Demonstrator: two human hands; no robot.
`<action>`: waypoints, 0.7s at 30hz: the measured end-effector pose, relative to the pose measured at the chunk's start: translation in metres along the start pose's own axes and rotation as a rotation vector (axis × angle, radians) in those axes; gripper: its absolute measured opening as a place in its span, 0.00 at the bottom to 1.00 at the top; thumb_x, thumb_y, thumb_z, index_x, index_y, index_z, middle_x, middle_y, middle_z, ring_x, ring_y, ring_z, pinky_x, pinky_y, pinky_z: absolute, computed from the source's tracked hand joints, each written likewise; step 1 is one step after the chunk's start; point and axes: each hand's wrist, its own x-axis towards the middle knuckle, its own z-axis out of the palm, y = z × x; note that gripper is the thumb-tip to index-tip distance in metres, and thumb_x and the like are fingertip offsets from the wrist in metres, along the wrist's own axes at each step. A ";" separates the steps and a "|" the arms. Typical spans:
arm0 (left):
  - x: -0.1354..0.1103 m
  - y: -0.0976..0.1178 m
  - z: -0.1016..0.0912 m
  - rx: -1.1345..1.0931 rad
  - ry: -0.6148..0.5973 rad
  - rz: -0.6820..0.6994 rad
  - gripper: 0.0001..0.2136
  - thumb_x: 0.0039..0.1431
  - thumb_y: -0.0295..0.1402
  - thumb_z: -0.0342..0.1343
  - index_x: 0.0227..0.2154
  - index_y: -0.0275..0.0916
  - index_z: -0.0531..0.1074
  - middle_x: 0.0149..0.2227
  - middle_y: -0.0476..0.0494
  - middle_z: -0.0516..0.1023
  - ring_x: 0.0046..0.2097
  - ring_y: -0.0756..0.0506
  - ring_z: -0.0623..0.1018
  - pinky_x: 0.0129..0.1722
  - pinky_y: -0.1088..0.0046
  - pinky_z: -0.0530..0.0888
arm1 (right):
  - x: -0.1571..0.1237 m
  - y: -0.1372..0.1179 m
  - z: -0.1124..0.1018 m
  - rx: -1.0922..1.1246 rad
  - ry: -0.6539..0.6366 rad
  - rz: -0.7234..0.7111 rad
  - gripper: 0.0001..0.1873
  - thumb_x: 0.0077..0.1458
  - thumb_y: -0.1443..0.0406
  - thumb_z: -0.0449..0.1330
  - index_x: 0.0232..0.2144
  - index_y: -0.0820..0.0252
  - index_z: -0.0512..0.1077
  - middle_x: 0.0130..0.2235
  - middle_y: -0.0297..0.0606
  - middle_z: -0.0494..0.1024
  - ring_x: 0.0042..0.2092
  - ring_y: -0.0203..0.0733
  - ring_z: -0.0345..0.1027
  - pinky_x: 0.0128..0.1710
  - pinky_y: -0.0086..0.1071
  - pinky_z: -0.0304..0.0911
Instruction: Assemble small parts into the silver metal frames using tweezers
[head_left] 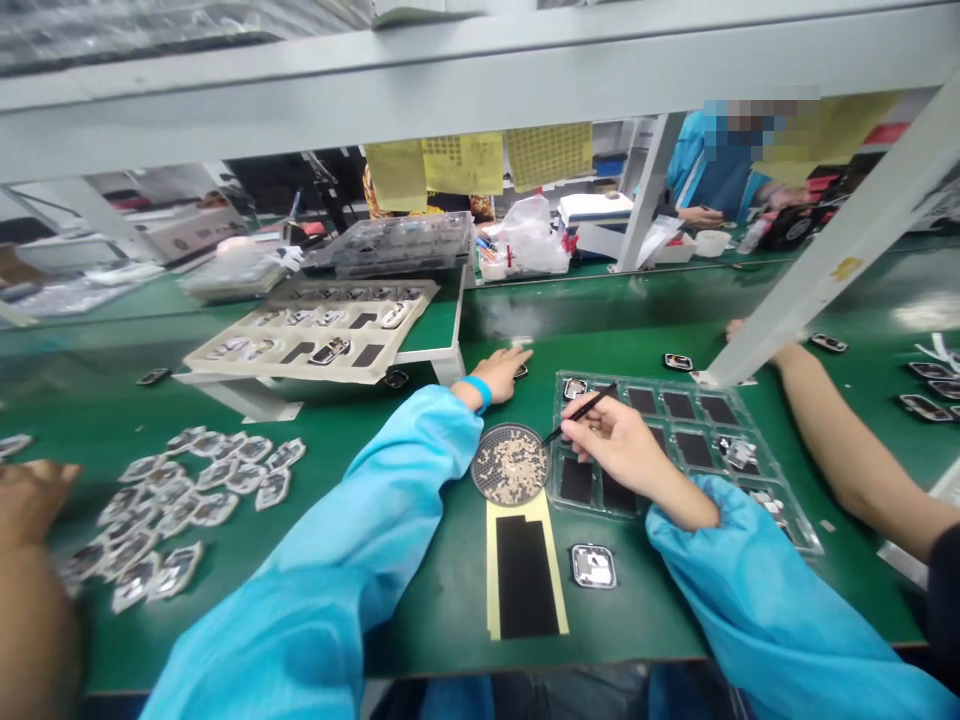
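Observation:
My left hand (501,372) reaches forward over the green mat, fingers curled down on a small dark part (520,371) beside it. My right hand (616,443) pinches black tweezers (580,412), tips pointing left toward a round mesh dish (510,465) filled with tiny pale pieces. The hand hovers over a clear compartment tray (679,450) holding dark pads and a few metal parts. A black strip on yellow backing (525,575) and a square metal part (593,566) lie near the front edge.
A beige tray of parts (315,335) sits on a raised white stand at back left. Several loose bagged parts (187,495) spread at left by another person's hand (30,500). Another person's bare arm (840,440) lies at right, behind a slanted white post (825,260).

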 end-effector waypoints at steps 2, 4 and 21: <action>0.015 -0.006 0.000 -0.006 -0.015 0.011 0.23 0.58 0.19 0.57 0.56 0.39 0.71 0.60 0.34 0.71 0.61 0.35 0.69 0.59 0.57 0.66 | 0.002 0.002 -0.001 -0.037 -0.047 -0.067 0.15 0.55 0.54 0.66 0.37 0.59 0.74 0.34 0.36 0.78 0.33 0.41 0.73 0.34 0.37 0.72; 0.016 -0.006 -0.003 -0.018 0.012 0.007 0.15 0.59 0.23 0.59 0.50 0.34 0.73 0.55 0.30 0.73 0.59 0.33 0.71 0.58 0.55 0.66 | 0.001 0.003 -0.001 -0.101 -0.079 -0.139 0.11 0.57 0.57 0.65 0.37 0.59 0.75 0.37 0.38 0.79 0.37 0.42 0.73 0.41 0.39 0.71; -0.169 0.034 0.033 -1.349 0.069 -0.322 0.16 0.56 0.38 0.66 0.40 0.38 0.66 0.31 0.49 0.78 0.23 0.51 0.78 0.14 0.83 0.64 | -0.033 0.019 0.020 -0.363 -0.259 -0.304 0.05 0.60 0.63 0.65 0.39 0.54 0.77 0.38 0.34 0.81 0.40 0.40 0.75 0.43 0.37 0.70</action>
